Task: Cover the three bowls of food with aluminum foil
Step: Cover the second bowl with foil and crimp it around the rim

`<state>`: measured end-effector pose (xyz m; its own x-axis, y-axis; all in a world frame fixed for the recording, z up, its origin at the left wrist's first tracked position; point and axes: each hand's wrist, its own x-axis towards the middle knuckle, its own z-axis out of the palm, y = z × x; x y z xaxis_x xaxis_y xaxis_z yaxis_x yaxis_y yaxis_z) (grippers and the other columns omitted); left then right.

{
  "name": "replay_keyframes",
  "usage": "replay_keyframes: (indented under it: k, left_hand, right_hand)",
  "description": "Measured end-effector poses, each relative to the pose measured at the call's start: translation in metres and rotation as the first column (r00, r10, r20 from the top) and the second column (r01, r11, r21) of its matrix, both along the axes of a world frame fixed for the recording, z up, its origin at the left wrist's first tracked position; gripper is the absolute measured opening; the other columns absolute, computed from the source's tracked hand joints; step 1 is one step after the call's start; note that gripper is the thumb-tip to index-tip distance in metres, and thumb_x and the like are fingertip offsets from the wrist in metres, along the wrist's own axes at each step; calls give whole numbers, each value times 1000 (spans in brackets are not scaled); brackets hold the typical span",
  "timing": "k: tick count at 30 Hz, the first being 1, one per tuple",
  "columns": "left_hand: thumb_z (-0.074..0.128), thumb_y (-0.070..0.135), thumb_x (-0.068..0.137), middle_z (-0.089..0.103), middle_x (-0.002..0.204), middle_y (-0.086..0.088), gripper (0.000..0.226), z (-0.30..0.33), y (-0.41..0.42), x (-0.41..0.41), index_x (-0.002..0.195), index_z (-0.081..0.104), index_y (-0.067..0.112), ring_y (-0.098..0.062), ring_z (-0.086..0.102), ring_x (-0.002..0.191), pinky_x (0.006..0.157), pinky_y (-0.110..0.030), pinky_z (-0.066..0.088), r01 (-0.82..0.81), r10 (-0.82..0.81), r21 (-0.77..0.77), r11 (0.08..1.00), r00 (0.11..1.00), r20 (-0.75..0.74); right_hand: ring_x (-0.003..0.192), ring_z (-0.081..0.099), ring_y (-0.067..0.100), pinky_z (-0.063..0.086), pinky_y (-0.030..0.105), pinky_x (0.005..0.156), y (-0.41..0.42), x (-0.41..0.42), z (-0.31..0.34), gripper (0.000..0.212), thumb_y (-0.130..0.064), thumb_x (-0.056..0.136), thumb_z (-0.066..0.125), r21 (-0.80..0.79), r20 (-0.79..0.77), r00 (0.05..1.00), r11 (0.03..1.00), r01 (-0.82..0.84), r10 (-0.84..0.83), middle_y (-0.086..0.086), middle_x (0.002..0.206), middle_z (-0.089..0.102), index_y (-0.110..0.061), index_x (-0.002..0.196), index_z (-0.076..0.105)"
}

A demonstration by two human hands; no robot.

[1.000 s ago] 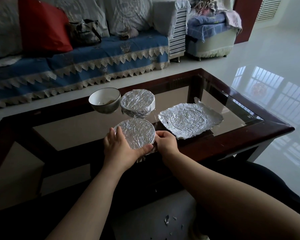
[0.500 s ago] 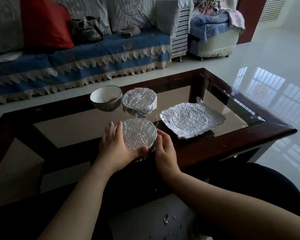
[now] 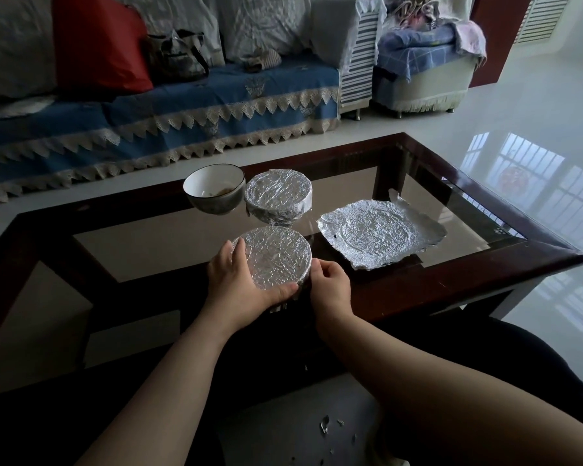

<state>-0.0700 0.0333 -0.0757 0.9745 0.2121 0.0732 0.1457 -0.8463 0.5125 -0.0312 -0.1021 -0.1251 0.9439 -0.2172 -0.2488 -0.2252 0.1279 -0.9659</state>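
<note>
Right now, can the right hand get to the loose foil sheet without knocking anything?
Probably yes. The right hand pinches the near covered bowl at its right side, and the loose foil sheet lies flat just beyond, with only bare glass table between.

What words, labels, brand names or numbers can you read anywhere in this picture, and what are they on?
None can be read.
Foil on the near bowl, the far covered bowl and the loose foil sheet: only crinkles, no print.
Open bowl: a faint pattern on the outside, no lettering.
Sofa cover: embroidered motifs, not words.
Table: small pale marks by the right rim, too small to read.
</note>
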Motion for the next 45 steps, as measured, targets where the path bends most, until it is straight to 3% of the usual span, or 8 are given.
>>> replay_keyframes:
  k: [6, 9, 14, 18, 21, 32, 42, 45]
  left_hand:
    - [75, 66, 58, 4, 157, -7, 125, -1, -1, -1, 152, 7, 18, -26, 2, 142, 117, -37, 8, 0, 1, -34, 999, 1000, 23]
    - [76, 68, 56, 6, 156, -8, 127, -2, -2, -2, 151, 9, 17, -26, 3, 142, 117, -37, 8, -11, 12, -37, 999, 999, 51]
    - [72, 70, 57, 5, 158, -14, 132, -3, -10, -4, 151, 4, 9, -30, 2, 144, 117, -39, 5, -77, 79, -24, 997, 994, 70]
    - [50, 82, 50, -5, 159, -15, 140, -2, -23, -9, 150, -8, 3, -32, -3, 145, 117, -40, 3, -137, 138, -51, 989, 990, 30]
    - [59, 77, 54, -3, 159, -18, 139, -4, -28, -11, 149, -6, -1, -34, 0, 145, 117, -39, 3, -151, 154, -55, 987, 987, 42]
    - [74, 64, 61, 3, 158, -17, 130, -9, -29, -9, 150, 2, 1, -32, 3, 145, 116, -38, 3, -165, 173, -84, 983, 980, 101]
    - [75, 63, 62, 1, 159, -13, 130, -8, -22, -8, 151, 0, 7, -32, 2, 144, 116, -41, 6, -171, 183, -122, 978, 979, 95]
    - [78, 58, 61, -3, 160, -9, 130, -7, -18, -9, 152, -3, 12, -31, 0, 145, 116, -41, 7, -134, 150, -186, 973, 986, 73]
  right_hand:
    - [83, 70, 26, 57, 47, 81, 2, 5, 1, 5, -15, 85, 65, 16, -66, 998, 1000, -5, 6, 7, 85, 73, -18, 82, 66]
    - [83, 72, 28, 58, 47, 80, 0, 6, 4, 26, -6, 62, 64, 7, -81, 992, 996, -94, 94, 8, 85, 74, -13, 87, 67]
    - [83, 68, 34, 59, 41, 75, -14, 20, 8, 40, 20, 80, 34, 39, -97, 955, 960, -278, 280, 24, 98, 70, 11, 111, 57]
    - [102, 63, 26, 51, 41, 95, -24, 16, 6, 27, 2, 93, 41, -80, 7, 990, 986, -143, 144, 14, 114, 64, -4, 116, 53]
    - [99, 65, 16, 51, 34, 90, -22, -1, 6, 22, -19, 95, 49, -218, 157, 967, 962, -164, 200, 2, 104, 70, -14, 111, 63]
    - [82, 70, 21, 58, 41, 83, -8, 1, 4, 8, -11, 89, 62, 79, -26, 1000, 997, -13, 15, 8, 90, 74, -15, 93, 68]
    - [83, 70, 35, 56, 43, 79, -18, 9, 18, 32, -1, 87, 42, 125, -32, 975, 969, -215, 220, 20, 90, 73, -8, 97, 71]
    - [91, 68, 34, 53, 45, 87, -19, 6, 23, 26, -19, 93, 48, 88, 26, 970, 966, -244, 242, 21, 93, 72, -9, 93, 72]
